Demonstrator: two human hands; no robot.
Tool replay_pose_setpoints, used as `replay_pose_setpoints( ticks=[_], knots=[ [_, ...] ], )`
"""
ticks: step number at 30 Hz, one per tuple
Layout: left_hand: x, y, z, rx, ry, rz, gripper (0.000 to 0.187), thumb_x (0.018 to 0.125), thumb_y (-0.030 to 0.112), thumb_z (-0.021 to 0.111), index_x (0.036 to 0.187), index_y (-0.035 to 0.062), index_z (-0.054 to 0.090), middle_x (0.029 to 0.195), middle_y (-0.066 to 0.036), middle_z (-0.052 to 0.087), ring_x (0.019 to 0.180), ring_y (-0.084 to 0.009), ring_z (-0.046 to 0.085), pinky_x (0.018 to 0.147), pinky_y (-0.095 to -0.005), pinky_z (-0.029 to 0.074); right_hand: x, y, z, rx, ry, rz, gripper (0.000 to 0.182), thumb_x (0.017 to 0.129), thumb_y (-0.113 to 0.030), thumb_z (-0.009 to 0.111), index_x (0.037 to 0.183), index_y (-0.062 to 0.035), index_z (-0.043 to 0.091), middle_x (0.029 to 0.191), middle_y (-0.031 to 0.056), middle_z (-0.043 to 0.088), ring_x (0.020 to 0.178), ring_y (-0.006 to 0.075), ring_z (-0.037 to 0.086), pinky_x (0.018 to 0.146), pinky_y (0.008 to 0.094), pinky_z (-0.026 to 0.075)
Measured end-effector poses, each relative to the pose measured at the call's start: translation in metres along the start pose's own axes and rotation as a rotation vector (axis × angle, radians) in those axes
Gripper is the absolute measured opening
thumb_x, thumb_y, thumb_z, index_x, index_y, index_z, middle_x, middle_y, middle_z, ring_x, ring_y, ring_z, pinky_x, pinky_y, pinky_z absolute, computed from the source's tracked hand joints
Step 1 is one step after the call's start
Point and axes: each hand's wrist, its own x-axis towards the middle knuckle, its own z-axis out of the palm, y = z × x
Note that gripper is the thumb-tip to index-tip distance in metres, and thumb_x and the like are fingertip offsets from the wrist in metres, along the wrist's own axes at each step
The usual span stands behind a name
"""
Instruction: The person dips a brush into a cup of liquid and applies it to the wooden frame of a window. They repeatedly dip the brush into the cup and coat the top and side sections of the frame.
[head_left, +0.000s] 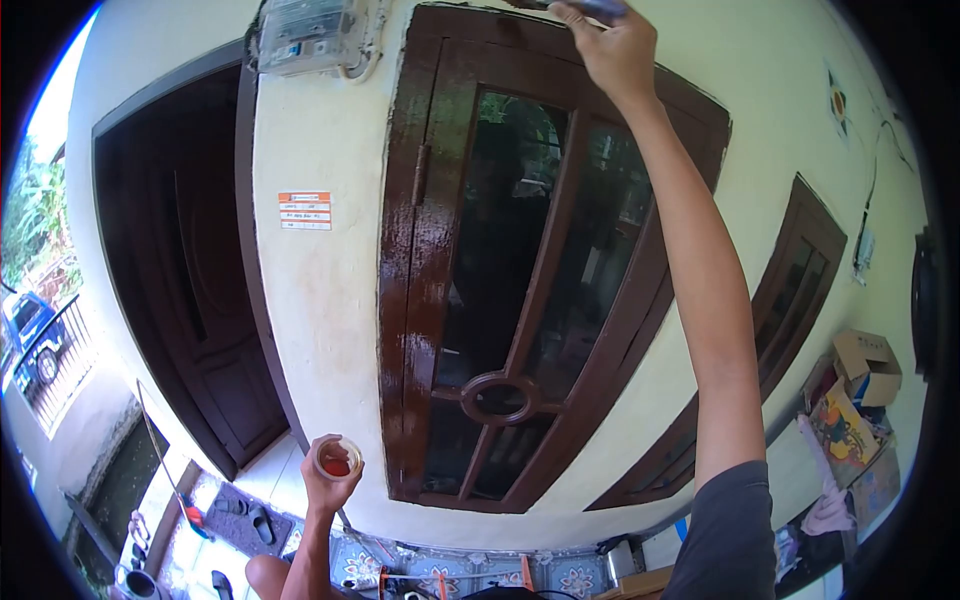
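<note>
My left hand is wrapped round a small clear cup with reddish-brown liquid at its bottom, low beside the wall. My right hand is raised to the top edge of the view, closed on what looks like a paintbrush, partly cut off by that edge. It is close to the top of a dark brown wooden window frame with dark glass panes. The left part of the frame shines and looks wet; its right side, partly behind my right arm, looks duller.
A dark door stands at the left, an electric meter box hangs above. Sandals lie on a mat. A second window and a cardboard box are at the right. An orange-ended tool lies on the patterned floor.
</note>
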Motion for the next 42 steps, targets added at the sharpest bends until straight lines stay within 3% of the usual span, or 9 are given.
replay_pose_setpoints(
  ticks=[1, 3, 4, 8, 13, 16, 29, 36, 42],
  knots=[
    [0.001, -0.001, -0.002, -0.015, 0.022, 0.011, 0.050, 0.065, 0.006, 0.082, 0.109, 0.0010, 0.060, 0.081, -0.003, 0.061, 0.075, -0.0112, 0.061, 0.072, -0.0253, 0.052, -0.003, -0.005, 0.007, 0.008, -0.003, -0.005, 0.027, 0.091, -0.025, 0.071, 0.107, -0.0036, 0.064, 0.097, 0.0113, 0.070, 0.083, 0.0249, 0.070, 0.075, 0.0382, 0.060],
    [0.004, 0.002, -0.004, -0.032, 0.048, 0.023, 0.052, 0.063, 0.008, 0.084, 0.109, 0.0018, 0.060, 0.080, -0.004, 0.063, 0.074, -0.0129, 0.063, 0.071, -0.0260, 0.052, -0.015, -0.015, 0.024, -0.048, -0.048, -0.187, 0.022, 0.086, -0.006, 0.072, 0.107, -0.0081, 0.068, 0.097, 0.0098, 0.073, 0.082, 0.0192, 0.073, 0.078, 0.0268, 0.060],
    [0.005, 0.006, -0.007, -0.033, 0.042, 0.012, 0.050, 0.064, 0.006, 0.082, 0.109, 0.0007, 0.060, 0.080, -0.004, 0.061, 0.075, -0.0114, 0.062, 0.072, -0.0254, 0.052, -0.020, -0.012, 0.034, -0.051, -0.043, -0.254, 0.026, 0.081, 0.000, 0.067, 0.101, -0.0166, 0.070, 0.100, 0.0040, 0.072, 0.089, 0.0197, 0.072, 0.080, 0.0288, 0.059],
    [0.005, 0.006, -0.009, -0.020, 0.042, 0.015, 0.049, 0.065, 0.003, 0.080, 0.109, -0.0004, 0.059, 0.080, -0.003, 0.060, 0.076, -0.0099, 0.060, 0.072, -0.0239, 0.050, -0.043, -0.001, 0.058, -0.291, -0.074, -0.418, 0.027, 0.076, -0.004, 0.073, 0.100, -0.0173, 0.070, 0.116, 0.0004, 0.068, 0.104, 0.0215, 0.068, 0.082, 0.0321, 0.059],
    [0.004, 0.007, -0.007, -0.001, 0.014, 0.042, 0.049, 0.065, 0.004, 0.081, 0.109, -0.0003, 0.059, 0.080, -0.003, 0.060, 0.075, -0.0099, 0.060, 0.071, -0.0237, 0.050, -0.056, 0.001, 0.057, -0.370, -0.058, -0.374, 0.028, 0.077, -0.002, 0.073, 0.100, -0.0168, 0.069, 0.113, 0.0007, 0.069, 0.105, 0.0210, 0.067, 0.085, 0.0333, 0.059],
    [0.002, 0.002, -0.004, -0.041, 0.012, 0.028, 0.049, 0.065, 0.006, 0.081, 0.109, -0.0004, 0.059, 0.080, -0.003, 0.060, 0.075, -0.0100, 0.060, 0.071, -0.0241, 0.050, -0.063, 0.009, 0.036, -0.381, 0.025, -0.354, 0.028, 0.077, -0.002, 0.069, 0.099, -0.0187, 0.069, 0.110, 0.0002, 0.068, 0.101, 0.0204, 0.068, 0.078, 0.0324, 0.059],
    [-0.002, -0.008, 0.007, -0.008, 0.003, 0.016, 0.049, 0.064, 0.009, 0.082, 0.107, 0.0024, 0.060, 0.078, -0.005, 0.063, 0.073, -0.0139, 0.063, 0.071, -0.0270, 0.052, -0.116, 0.050, -0.062, -0.577, 0.240, -0.179, 0.019, 0.080, -0.007, 0.076, 0.097, -0.0127, 0.068, 0.101, 0.0038, 0.070, 0.088, 0.0227, 0.070, 0.074, 0.0316, 0.058],
    [-0.001, -0.006, 0.007, 0.046, -0.005, -0.006, 0.048, 0.064, 0.009, 0.081, 0.107, 0.0015, 0.060, 0.079, -0.006, 0.064, 0.075, -0.0148, 0.065, 0.073, -0.0272, 0.053, -0.112, 0.041, -0.051, -0.542, 0.329, -0.200, 0.023, 0.079, -0.005, 0.076, 0.099, -0.0129, 0.068, 0.101, 0.0039, 0.069, 0.088, 0.0237, 0.069, 0.075, 0.0320, 0.058],
    [0.000, -0.012, 0.009, 0.035, -0.005, 0.021, 0.049, 0.063, 0.009, 0.082, 0.106, 0.0017, 0.060, 0.078, -0.006, 0.064, 0.073, -0.0148, 0.064, 0.072, -0.0274, 0.053, -0.112, 0.040, -0.034, -0.525, 0.203, -0.235, 0.023, 0.077, -0.004, 0.076, 0.097, -0.0140, 0.069, 0.102, 0.0026, 0.069, 0.092, 0.0214, 0.069, 0.078, 0.0313, 0.058]
  ],
)
